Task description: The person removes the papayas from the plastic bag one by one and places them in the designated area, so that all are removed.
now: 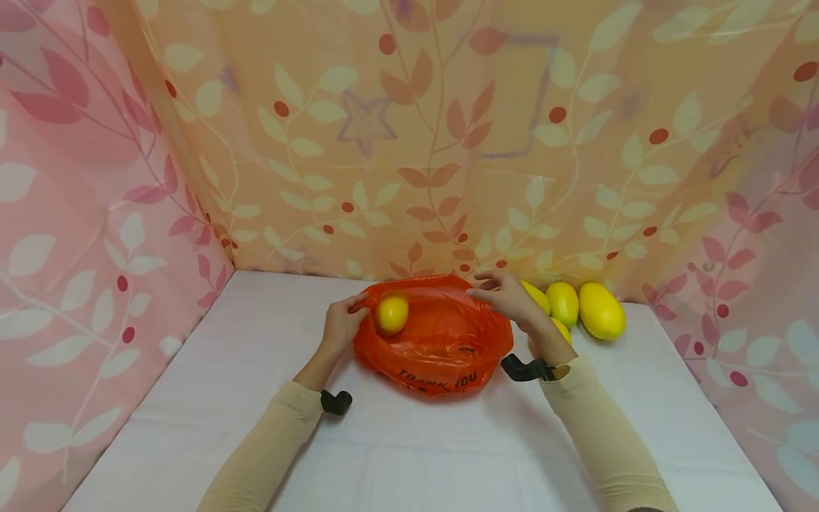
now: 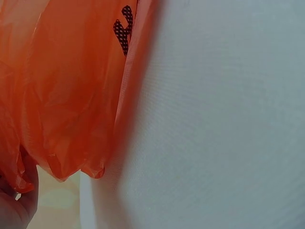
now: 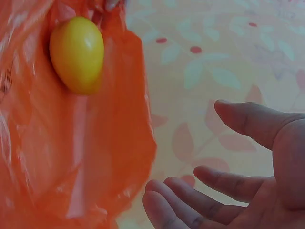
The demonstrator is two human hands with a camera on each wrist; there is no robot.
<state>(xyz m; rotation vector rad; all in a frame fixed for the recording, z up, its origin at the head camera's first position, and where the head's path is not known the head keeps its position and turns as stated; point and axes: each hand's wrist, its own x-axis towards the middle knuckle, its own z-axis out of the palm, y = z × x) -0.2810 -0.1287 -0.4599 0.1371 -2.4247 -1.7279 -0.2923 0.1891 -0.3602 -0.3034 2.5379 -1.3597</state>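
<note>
A red plastic bag (image 1: pixel 435 355) with black "THANK YOU" lettering lies on the table, its mouth spread wide. One yellow fruit (image 1: pixel 392 314), shaped like a mango or lemon, is inside near the left side; the right wrist view also shows this fruit (image 3: pixel 77 55). My left hand (image 1: pixel 340 327) pinches the bag's left rim between thumb and fingers. Over the bag's right edge, my right hand (image 1: pixel 508 295) has its fingers spread. In the right wrist view that hand (image 3: pixel 238 181) holds nothing, with thumb and fingers apart beside the red plastic.
Several yellow fruits, among them a large one (image 1: pixel 602 311) and a greener one (image 1: pixel 563 304), sit at the back right, partly behind my right forearm. A white cloth covers the table (image 1: pixel 384 455). Floral curtains (image 1: pixel 422 142) stand behind and on both sides.
</note>
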